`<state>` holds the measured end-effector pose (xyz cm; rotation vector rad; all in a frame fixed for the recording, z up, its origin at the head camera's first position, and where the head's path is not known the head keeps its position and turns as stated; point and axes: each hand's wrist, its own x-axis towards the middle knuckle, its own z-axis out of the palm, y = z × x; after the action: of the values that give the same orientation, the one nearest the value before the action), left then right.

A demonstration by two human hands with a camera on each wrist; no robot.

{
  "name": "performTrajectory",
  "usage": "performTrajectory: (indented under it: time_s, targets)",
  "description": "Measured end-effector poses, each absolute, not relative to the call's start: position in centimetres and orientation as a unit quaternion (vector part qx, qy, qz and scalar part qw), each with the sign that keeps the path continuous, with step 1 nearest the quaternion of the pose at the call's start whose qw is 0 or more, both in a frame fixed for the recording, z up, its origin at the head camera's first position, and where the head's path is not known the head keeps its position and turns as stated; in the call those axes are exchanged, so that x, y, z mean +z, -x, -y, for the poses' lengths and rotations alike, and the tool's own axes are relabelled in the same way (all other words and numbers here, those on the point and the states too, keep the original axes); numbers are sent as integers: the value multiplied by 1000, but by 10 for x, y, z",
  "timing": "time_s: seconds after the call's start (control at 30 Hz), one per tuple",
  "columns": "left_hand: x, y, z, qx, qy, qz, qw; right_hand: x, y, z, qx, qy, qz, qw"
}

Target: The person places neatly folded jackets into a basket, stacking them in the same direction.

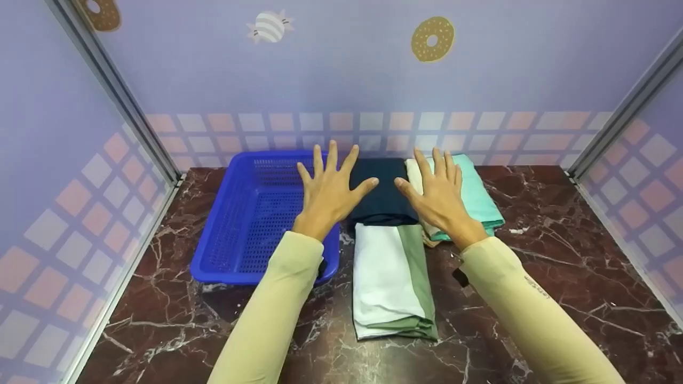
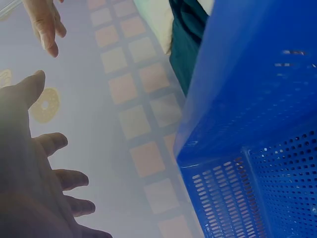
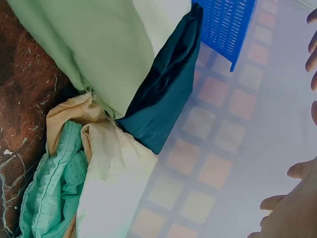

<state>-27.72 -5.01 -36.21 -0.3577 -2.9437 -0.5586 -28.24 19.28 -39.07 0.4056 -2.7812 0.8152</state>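
Note:
Both hands are held out with fingers spread and nothing in them. In the head view the left hand [image 1: 328,194] overlaps the right side of a blue perforated plastic basket [image 1: 213,234]; the left wrist view shows this hand [image 2: 44,173] apart from the basket wall [image 2: 218,99]. My right hand [image 1: 438,197] hovers over folded cloths, a cream one [image 1: 414,173] and a mint green one [image 1: 477,197]. Between the hands lies a dark navy folded cloth [image 1: 380,186]. Nearer me is a folded white and green cloth [image 1: 387,277].
A dark red marbled tabletop [image 1: 160,330] carries everything. Behind it rises a lilac wall [image 1: 347,69] with printed tiles and doughnuts, and side panels [image 1: 53,160] stand at left and right. The basket's perforated floor [image 1: 275,213] shows.

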Motion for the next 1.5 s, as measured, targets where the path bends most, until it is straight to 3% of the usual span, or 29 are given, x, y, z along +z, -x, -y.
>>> performTrajectory:
  time_s: [1.0, 1.5]
  targets:
    - [-371, 247, 38, -312, 131, 938, 75, -403, 253, -204, 349, -134, 918, 134]
    - [-388, 227, 25, -337, 157, 925, 80, -422, 235, -211, 412, -115, 898, 102]
